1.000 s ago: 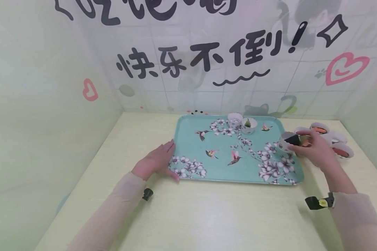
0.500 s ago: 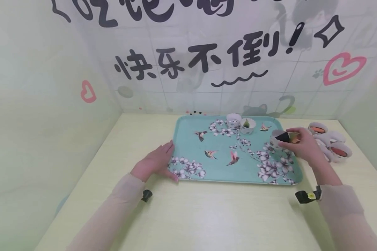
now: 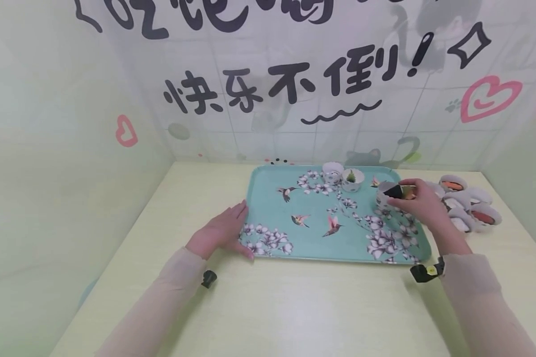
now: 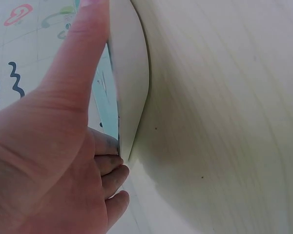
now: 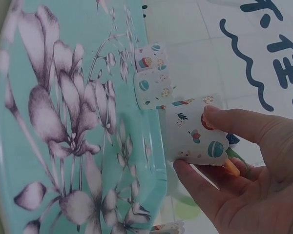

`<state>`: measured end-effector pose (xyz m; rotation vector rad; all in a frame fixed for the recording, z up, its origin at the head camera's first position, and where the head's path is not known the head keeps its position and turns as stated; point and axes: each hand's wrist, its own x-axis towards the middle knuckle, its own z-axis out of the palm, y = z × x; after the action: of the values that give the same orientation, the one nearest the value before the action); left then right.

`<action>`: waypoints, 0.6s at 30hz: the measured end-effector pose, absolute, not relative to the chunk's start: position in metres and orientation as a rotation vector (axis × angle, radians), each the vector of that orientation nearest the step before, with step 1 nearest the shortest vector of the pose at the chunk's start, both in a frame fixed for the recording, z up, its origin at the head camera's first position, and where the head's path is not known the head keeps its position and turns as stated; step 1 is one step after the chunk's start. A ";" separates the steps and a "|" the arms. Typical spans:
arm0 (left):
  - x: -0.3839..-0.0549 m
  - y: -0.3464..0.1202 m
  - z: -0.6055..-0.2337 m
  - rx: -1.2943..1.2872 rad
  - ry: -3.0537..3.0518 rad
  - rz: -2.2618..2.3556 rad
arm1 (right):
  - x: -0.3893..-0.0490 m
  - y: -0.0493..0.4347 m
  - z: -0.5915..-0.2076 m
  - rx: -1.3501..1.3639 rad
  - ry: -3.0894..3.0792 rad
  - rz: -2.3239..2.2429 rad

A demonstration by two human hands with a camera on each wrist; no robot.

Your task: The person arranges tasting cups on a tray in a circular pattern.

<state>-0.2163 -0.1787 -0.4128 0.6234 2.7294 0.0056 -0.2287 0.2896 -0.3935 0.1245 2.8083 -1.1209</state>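
My right hand (image 3: pixel 426 206) pinches a white paper baking cup (image 5: pixel 198 131) with a scalloped rim and small printed pictures, its thumb and fingers on opposite sides. A black wedge-shaped piece (image 3: pixel 393 192) and an orange-and-green piece (image 3: pixel 408 192) show at the cup's mouth, partly hidden by the hand. The cup is over the right part of a teal tray (image 3: pixel 312 238) printed with flowers and birds; from these views I cannot tell whether it touches. At the tray's near-left corner my left hand (image 3: pixel 221 230) rests with straight fingers along the side, thumb (image 4: pixel 80 53) along the front edge.
Two similar cups stand at the tray's back: one (image 3: pixel 332 173) beside another (image 3: pixel 352 180) with a green piece inside. Several more cups (image 3: pixel 484 218), some with orange or red pieces, cluster on the table right of the tray. A printed wall curtain (image 3: pixel 277 144) hangs behind.
My right hand has carried the cup leftward from the tray's right edge, further over the tray. More of the cluster on the right is visible. The left hand stays at the corner.
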 end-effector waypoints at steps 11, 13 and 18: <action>-0.217 -0.179 -0.414 0.615 2.725 -0.002 | -0.242 0.279 -0.399 0.077 2.797 -1.170; -0.217 -0.179 -0.414 0.618 2.724 -0.005 | -0.244 0.277 -0.400 0.074 2.786 -1.182; -0.217 -0.178 -0.413 0.618 2.725 -0.002 | -0.250 0.273 -0.404 0.122 2.771 -1.182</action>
<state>-0.2172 -0.1780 -0.4135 0.6184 2.7249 -0.0017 -0.2501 0.2731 -0.4044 0.1217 2.7713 -1.1825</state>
